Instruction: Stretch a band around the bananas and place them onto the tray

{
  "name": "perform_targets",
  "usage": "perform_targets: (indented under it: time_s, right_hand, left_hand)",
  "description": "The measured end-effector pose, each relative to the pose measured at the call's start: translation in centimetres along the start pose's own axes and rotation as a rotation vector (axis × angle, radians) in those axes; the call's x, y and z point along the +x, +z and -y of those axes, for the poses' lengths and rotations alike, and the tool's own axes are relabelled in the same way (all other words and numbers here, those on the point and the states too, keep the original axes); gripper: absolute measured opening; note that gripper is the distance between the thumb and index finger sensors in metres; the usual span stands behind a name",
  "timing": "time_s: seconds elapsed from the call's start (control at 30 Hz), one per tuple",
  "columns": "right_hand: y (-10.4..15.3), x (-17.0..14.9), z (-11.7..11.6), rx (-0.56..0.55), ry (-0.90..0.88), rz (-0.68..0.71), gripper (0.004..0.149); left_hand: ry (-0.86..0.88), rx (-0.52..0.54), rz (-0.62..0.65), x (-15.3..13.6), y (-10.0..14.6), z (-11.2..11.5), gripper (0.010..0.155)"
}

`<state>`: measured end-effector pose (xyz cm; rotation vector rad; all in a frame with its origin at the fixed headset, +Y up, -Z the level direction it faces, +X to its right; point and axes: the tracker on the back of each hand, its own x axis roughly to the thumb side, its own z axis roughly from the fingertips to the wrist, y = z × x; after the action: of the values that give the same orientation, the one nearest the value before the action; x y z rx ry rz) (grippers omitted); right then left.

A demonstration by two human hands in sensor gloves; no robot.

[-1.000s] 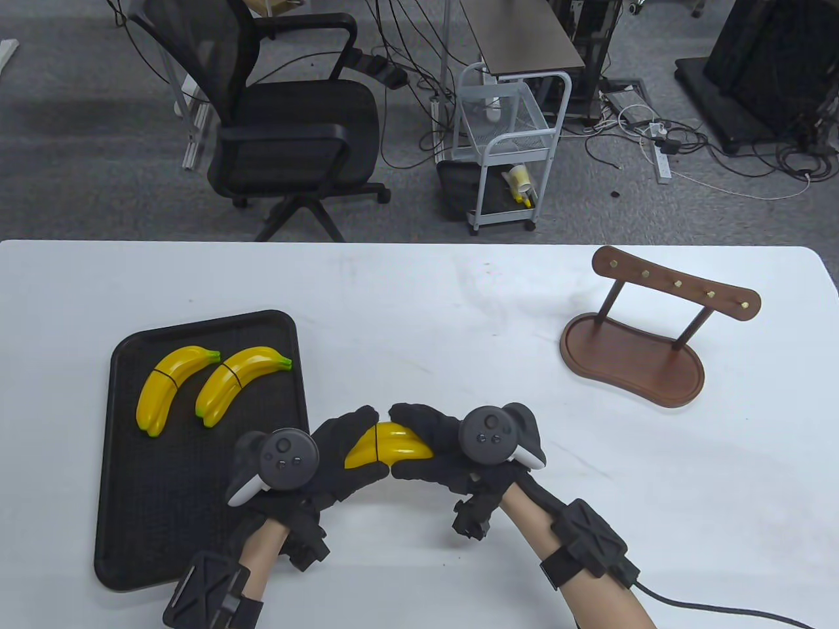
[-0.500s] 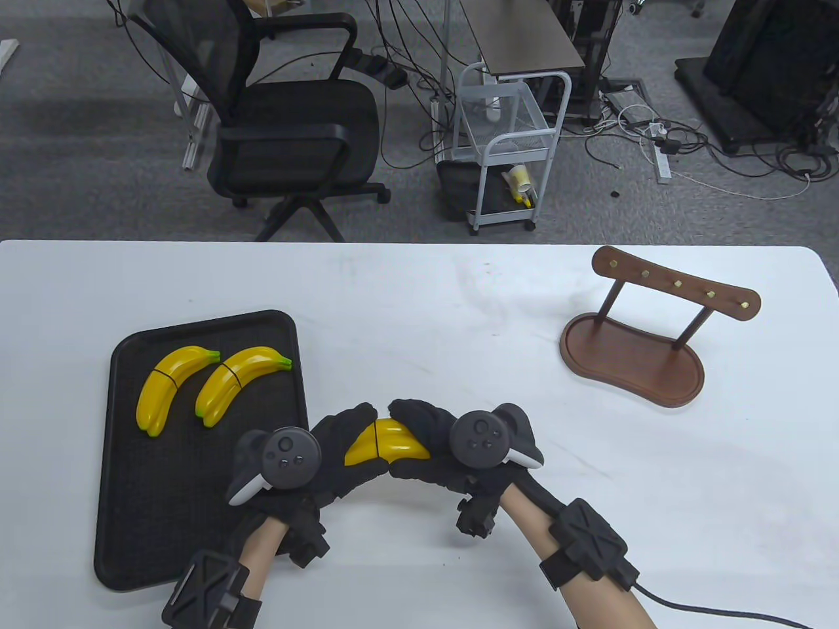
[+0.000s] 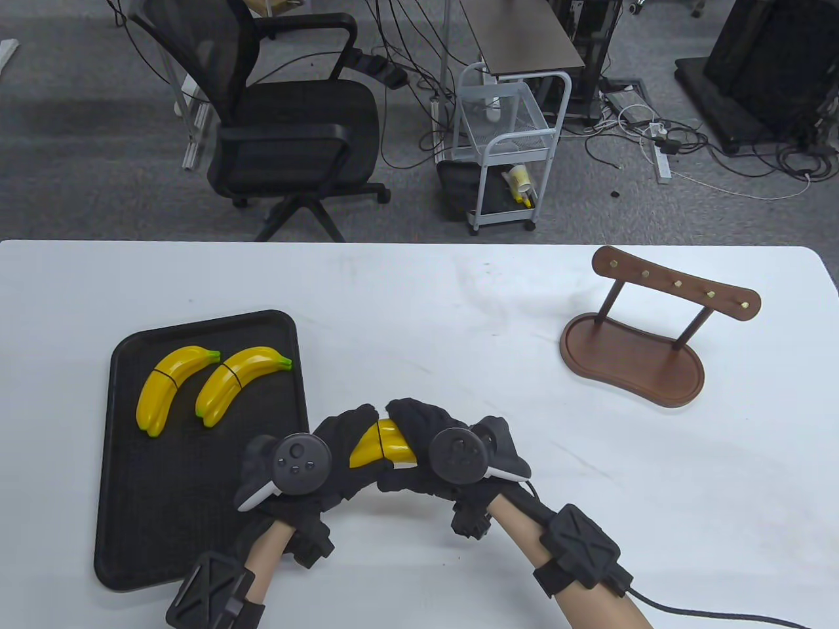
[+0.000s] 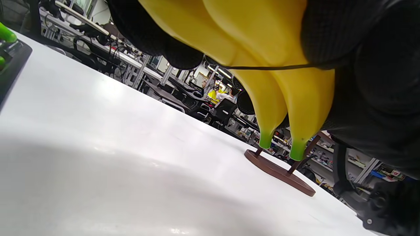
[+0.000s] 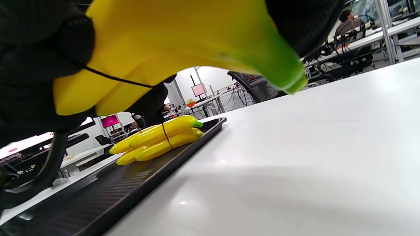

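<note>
A pair of yellow toy bananas (image 3: 383,445) with a thin black band (image 3: 379,442) round their middle is held above the table, just right of the black tray (image 3: 164,498). My left hand (image 3: 344,452) grips their left end and my right hand (image 3: 419,445) grips their right end. The left wrist view shows the bananas (image 4: 272,65) close up with green tips and the band (image 4: 262,68) across them. The right wrist view shows the same bananas (image 5: 170,46) and band (image 5: 115,78). Two banded banana pairs (image 3: 172,385) (image 3: 237,381) lie on the tray's far part.
A brown wooden rack (image 3: 645,341) on an oval base stands at the right of the white table (image 3: 459,308). Beyond the far edge are an office chair (image 3: 282,118) and a small white cart (image 3: 511,144). A cable (image 3: 695,609) runs from my right wrist.
Both hands have shifted slightly left with the bananas, and the right hand has closed further over them, so less yellow shows. The bananas now tilt more steeply.
</note>
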<state>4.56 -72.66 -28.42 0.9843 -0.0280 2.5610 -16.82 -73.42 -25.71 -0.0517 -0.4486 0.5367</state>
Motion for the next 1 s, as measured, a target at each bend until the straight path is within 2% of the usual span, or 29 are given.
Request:
perform_targets:
  time_s: [0.27,0.5,0.73,1.0]
  right_hand:
    - [0.1,-0.3,0.2,-0.034,-0.057,0.015,0.099]
    - [0.1,-1.0,0.8,-0.054,-0.121,0.043,0.085]
    - [0.1,-1.5,0.4,-0.027,-0.138,0.036,0.086]
    - [0.1,-1.5,0.6,-0.064,-0.136,0.031,0.084]
  left_hand:
    - [0.038,-0.001,0.010,-0.2,0.0,-0.3,0.084]
    - [0.079,-0.001,0.024,-0.6,0.0,-0.7,0.087]
    - [0.097,-0.016,0.006,-1.0,0.0,-0.3,0.085]
    - [0.169,0.006,-0.031,-1.6,0.0,-0.6,0.084]
